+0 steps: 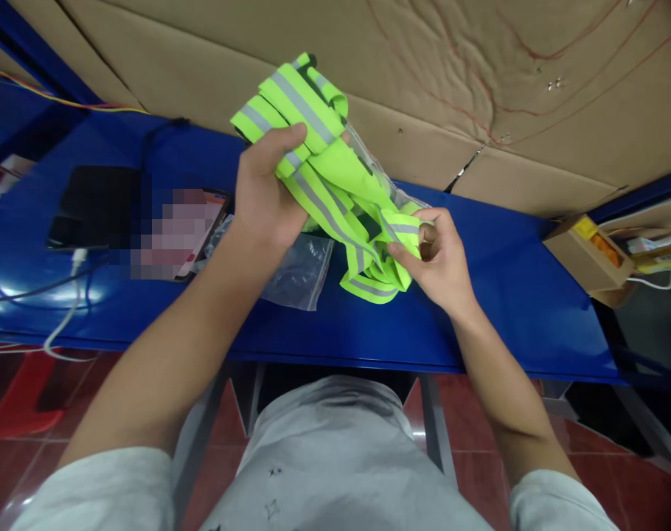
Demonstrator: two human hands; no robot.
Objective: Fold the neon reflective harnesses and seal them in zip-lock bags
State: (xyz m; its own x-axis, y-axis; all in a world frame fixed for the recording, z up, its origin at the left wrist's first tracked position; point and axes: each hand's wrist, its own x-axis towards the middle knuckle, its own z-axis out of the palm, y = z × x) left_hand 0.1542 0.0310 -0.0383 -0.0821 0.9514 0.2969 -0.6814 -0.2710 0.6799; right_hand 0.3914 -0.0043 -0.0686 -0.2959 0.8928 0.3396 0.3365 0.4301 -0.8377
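A neon yellow-green reflective strap harness (335, 184) with grey stripes is held up above the blue table, bunched and partly folded. My left hand (272, 184) is closed around its upper folded part, thumb on top. Lower down, my right hand (438, 258) pinches a looped end of the strap between thumb and fingers. Clear plastic (407, 198) shows behind the straps on the right side. On the table under my left wrist lies a clear zip bag (302, 273), partly hidden by the arm and the straps.
A phone (217, 214), partly blurred out, and a black device (95, 203) with a white cable (73, 310) lie at the left. An open cardboard box (587, 254) stands at the right end. Cardboard (424, 140) lines the table's back. A red stool (26, 402) is below left.
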